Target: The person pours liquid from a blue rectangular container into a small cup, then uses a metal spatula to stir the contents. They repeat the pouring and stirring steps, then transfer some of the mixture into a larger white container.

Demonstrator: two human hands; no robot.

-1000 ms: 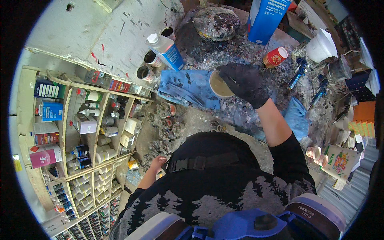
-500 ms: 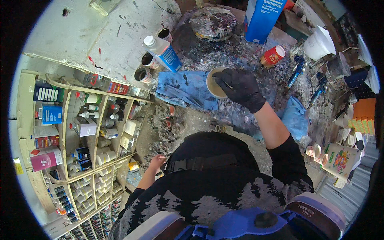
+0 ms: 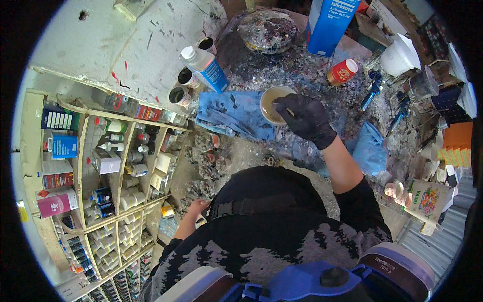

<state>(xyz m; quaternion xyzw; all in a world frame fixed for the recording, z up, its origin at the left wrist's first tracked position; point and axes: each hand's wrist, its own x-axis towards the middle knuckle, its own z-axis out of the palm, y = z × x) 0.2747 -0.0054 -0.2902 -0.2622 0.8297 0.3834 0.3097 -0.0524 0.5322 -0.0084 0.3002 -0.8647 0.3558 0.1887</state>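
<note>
Cup (image 3: 272, 101) of murky liquid (image 3: 270, 112) stands at the right end of the blue cloth (image 3: 234, 113), the gloved right hand (image 3: 308, 121) bent over its right rim; whether the fingers pinch anything cannot be told. Slow, level movement should avoid spills. Near left, the bare left hand's (image 3: 198, 207) grip is unclear.

Markings noted: lettering and signs on containers, a bag and a respirator.
White lettering marks the tall blue tin (image 3: 329, 30) at one o'clock; gold print, the red paper cup (image 3: 342, 73) at two; green lettering and a colourful floral print, the pale bag (image 3: 427, 202) between three and four; pale characters, the respirator filter (image 3: 387, 267) at four; a red diamond sign, the magenta container (image 3: 59, 204) between eight and nine; white print, the blue-labelled bottle (image 3: 214, 75) at eleven.
</note>
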